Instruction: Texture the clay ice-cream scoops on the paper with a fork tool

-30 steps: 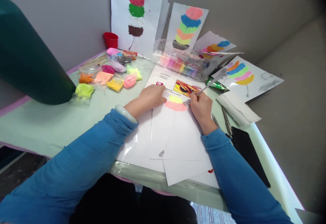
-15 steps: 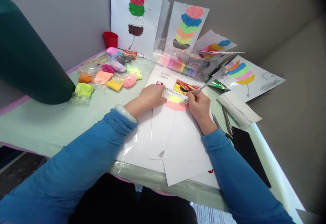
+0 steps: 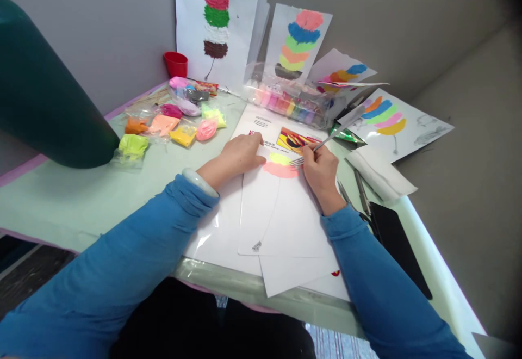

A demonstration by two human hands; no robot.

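My right hand [image 3: 321, 167] is closed round a metal fork [image 3: 332, 133], whose tines touch the clay near its right edge. The clay on the white drawing paper [image 3: 281, 217] is a yellow patch [image 3: 280, 158] above a wider pink patch [image 3: 279, 170]. A thin pencil line runs down from the pink patch to a small dark sketch. My left hand [image 3: 240, 155] lies at the paper's upper left edge, thumb and index finger apart, the thumb tip beside the clay. Its other fingers are partly hidden.
Several bagged clay pieces [image 3: 183, 135] lie left, near a dark green cylinder [image 3: 53, 92] and a red cup [image 3: 176, 65]. Behind stand a clear box of coloured clay [image 3: 289, 103] and finished pictures [image 3: 299, 38]. Right are a folded tissue [image 3: 381, 171], scissors [image 3: 367, 218] and a black phone-like slab [image 3: 397, 245].
The view shifts slightly. The fork tines stay at the right side of the clay, with the handle tilted a little differently. My left hand keeps its place on the paper.
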